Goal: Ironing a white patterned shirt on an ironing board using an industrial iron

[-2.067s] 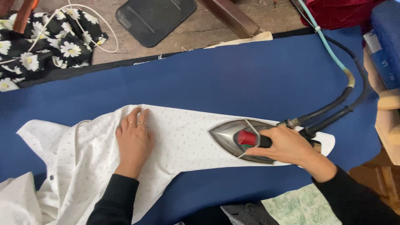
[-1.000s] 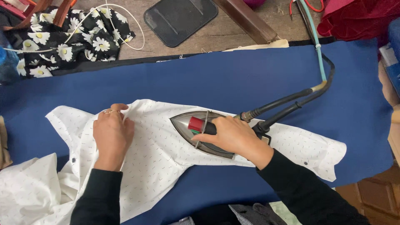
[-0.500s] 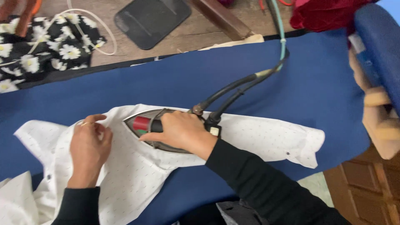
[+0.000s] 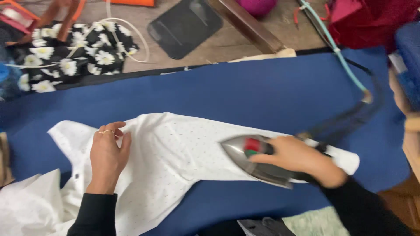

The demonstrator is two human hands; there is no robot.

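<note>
Fingers of the right hand [image 4: 302, 159] wrap the handle of the iron [image 4: 256, 159], gripping it; fingers of the left hand [image 4: 108, 153] lie flat and slightly spread on the white shirt [image 4: 175, 153], holding nothing, with a ring on one of them.

One iron sits on the shirt's sleeve, right of the middle of the blue board [image 4: 245, 87]. Its tip points left toward the left hand, and its long axis runs left to right along the sleeve. One dark cord [image 4: 354, 113] leaves its rear and curves up to the right, beside a pale blue cable [image 4: 339, 54].

One shirt lies across the board, sleeve stretched to the right, body spilling off the near left edge. Nothing lies between the iron and the left hand but bare sleeve cloth.

Beyond the board, on the floor, lie one black daisy-print cloth [image 4: 65, 61], one dark flat pad [image 4: 186, 26], a wooden bar [image 4: 247, 24] and red fabric [image 4: 372, 22].
</note>
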